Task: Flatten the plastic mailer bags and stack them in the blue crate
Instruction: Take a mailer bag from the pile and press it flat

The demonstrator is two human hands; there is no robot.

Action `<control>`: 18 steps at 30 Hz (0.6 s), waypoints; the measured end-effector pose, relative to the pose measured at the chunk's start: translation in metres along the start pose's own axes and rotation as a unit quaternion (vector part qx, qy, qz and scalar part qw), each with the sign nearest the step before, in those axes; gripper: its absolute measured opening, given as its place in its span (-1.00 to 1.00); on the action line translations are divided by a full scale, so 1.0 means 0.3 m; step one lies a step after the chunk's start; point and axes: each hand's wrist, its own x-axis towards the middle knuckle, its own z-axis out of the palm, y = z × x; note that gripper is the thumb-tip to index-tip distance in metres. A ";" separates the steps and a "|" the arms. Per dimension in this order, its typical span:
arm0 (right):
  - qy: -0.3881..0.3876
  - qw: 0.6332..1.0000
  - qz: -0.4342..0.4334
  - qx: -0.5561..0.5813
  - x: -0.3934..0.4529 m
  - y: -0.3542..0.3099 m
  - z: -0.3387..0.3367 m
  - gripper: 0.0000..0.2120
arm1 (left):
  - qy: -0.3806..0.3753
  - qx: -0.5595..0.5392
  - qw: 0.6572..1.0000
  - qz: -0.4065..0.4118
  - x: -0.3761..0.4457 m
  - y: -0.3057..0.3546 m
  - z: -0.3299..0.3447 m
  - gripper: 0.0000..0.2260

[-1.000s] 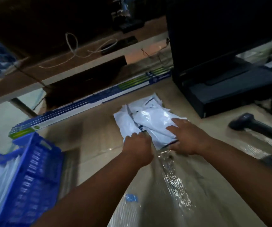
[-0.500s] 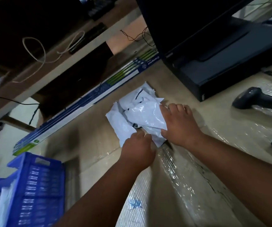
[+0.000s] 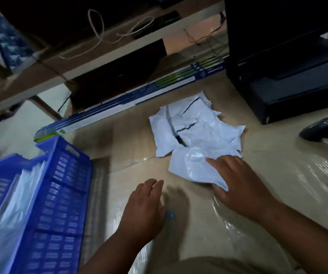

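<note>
A: Where are the mailers?

B: A crumpled heap of white mailer bags [image 3: 194, 127] lies on the tabletop [image 3: 273, 167], between the long carton and the person's hands. The nearest bag [image 3: 188, 167] sits at the front of the heap, still wrinkled and puffed up.

A: And the hands?

B: The right hand [image 3: 238, 184] lies on that nearest bag, fingers stretched out flat across it, with the thumb at the bag's near corner. The left hand [image 3: 145, 208] is spread loose and grasps nothing; it is over the bare tabletop, just left of the bag, and blurred, so I cannot tell if it touches the surface.

A: The crate?

B: The blue crate [image 3: 64, 194] stands at the left, well apart from the heap, with pale bags [image 3: 14, 194] already inside it.

A: Any writing?

B: The long blue, white and green carton [image 3: 131, 101] behind the heap carries a round logo and a brand word at its right end, seen upside down; it looks like "Crompton", but the letters are too small to be sure. Dark marks on the bags cannot be read.

A: Anything else?

B: A black machine [image 3: 297, 80] at the back right, a dark handheld scanner [image 3: 325, 131] beside it, and shiny clear film [image 3: 244, 230] over the tabletop.
</note>
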 end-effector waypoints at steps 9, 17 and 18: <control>-0.172 0.971 -0.084 0.141 -0.088 -0.196 0.034 -0.39 | 0.021 -0.077 0.997 0.022 -0.212 -0.068 0.025 -0.17; -0.193 0.973 -0.087 0.093 -0.197 -0.181 0.087 -0.55 | 0.086 -0.212 0.973 -0.004 -0.458 -0.181 0.138 -0.61; -0.174 0.975 -0.075 0.118 -0.205 -0.187 0.080 -0.61 | 0.093 -0.239 0.966 -0.026 -0.466 -0.179 0.118 -0.67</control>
